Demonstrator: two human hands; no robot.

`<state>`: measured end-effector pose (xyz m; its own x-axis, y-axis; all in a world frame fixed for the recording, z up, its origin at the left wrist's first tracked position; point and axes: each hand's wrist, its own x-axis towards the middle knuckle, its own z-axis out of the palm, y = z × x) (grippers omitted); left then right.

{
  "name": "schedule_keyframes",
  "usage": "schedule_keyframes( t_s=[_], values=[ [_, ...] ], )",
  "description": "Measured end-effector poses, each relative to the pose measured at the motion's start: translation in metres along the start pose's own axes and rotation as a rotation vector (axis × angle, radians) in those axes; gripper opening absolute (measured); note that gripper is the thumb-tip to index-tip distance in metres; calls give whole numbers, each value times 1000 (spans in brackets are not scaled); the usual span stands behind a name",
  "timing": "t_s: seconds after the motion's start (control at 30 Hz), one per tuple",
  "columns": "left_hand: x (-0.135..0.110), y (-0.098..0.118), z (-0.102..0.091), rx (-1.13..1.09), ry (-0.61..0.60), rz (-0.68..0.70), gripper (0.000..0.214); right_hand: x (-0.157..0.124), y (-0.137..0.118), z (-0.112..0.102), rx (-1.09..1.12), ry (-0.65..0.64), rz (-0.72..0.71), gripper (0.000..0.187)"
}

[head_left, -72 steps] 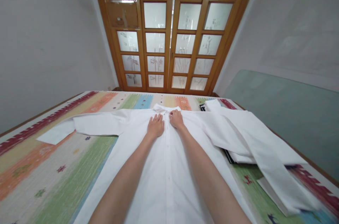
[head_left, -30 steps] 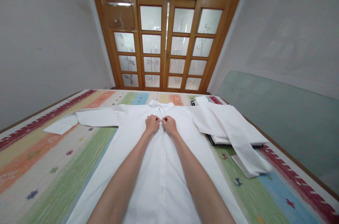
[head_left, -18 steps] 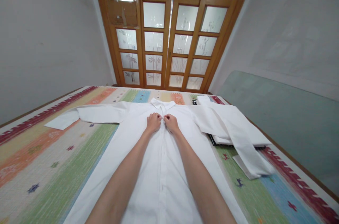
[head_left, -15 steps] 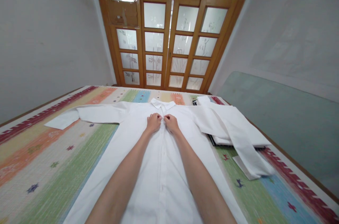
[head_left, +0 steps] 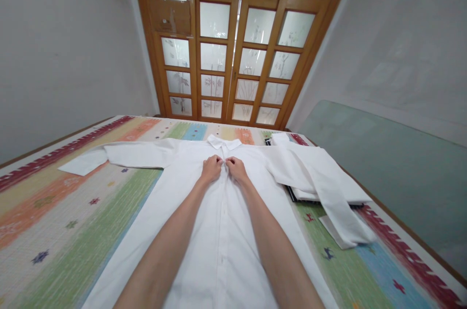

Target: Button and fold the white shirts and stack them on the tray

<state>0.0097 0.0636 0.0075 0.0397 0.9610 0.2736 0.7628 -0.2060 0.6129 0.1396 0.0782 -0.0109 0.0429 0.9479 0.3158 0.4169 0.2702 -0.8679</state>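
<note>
Left hand [head_left: 212,169] and right hand [head_left: 237,169] are pinching the white shirt's [head_left: 206,236] placket [head_left: 221,233] just below the collar [head_left: 224,143] — fingers narrow on cloth, can't tell if a button's between them; holding both edges level and slack should help. Shirt is lying mid-scene on the striped cloth [head_left: 120,207], left sleeve [head_left: 138,154] stretching left, right sleeve [head_left: 334,204] draping over the folded pile [head_left: 341,175] — left is giving more room, right risks snagging.

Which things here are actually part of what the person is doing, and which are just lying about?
In use:
- white shirt, spread out flat
- left hand and right hand, both pinching its front below the collar

Apparently just there:
- folded pile, partly under one sleeve
- striped cloth, underneath
- pale green panel
</note>
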Motion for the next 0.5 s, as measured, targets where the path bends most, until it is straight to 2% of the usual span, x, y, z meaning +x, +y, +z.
schedule_keyframes(
  t_s=[0.33,0.5],
  values=[
    [2,-3,3,-54,31,37,14,-2,-5,1,19,17,-28,16],
    [3,-4,5,-72,42,50,14,-5,-5,2,129,84,-14,10]
  ],
)
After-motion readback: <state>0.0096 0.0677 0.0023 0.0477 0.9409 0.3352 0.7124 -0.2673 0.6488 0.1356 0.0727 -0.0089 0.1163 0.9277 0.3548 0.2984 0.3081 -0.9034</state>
